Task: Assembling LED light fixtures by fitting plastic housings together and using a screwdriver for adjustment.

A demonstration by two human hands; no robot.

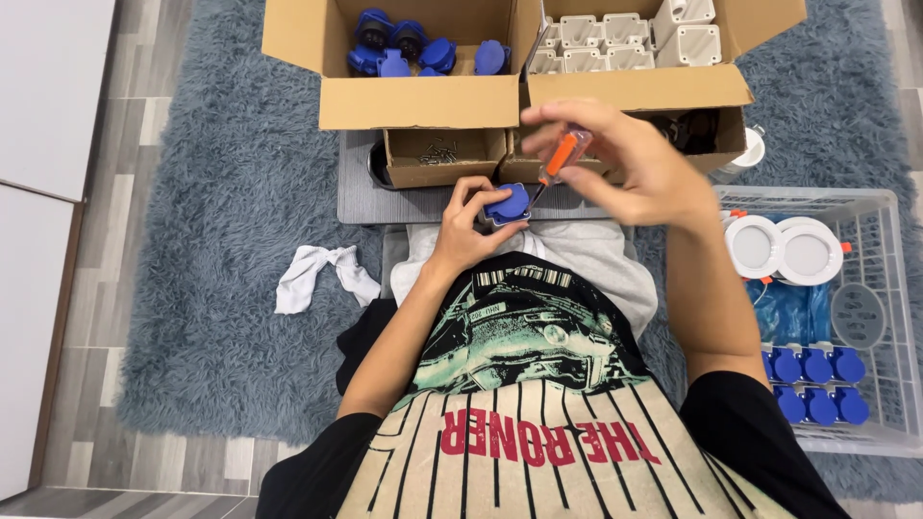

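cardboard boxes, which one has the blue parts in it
The big cardboard box at upper left, beyond the left hand, holds the blue parts. The big box beside it on the right holds white housings instead.

Left hand: forearm bare, running up from lower left, wrist bent, fingers curled closed in a grip. Right hand: just beside and above the left, forearm near vertical, wrist cocked inward, thumb and fingertips pinched together.

light: bright, even | shadows: soft, faint | focus: sharp | edges: slight wide-angle bend
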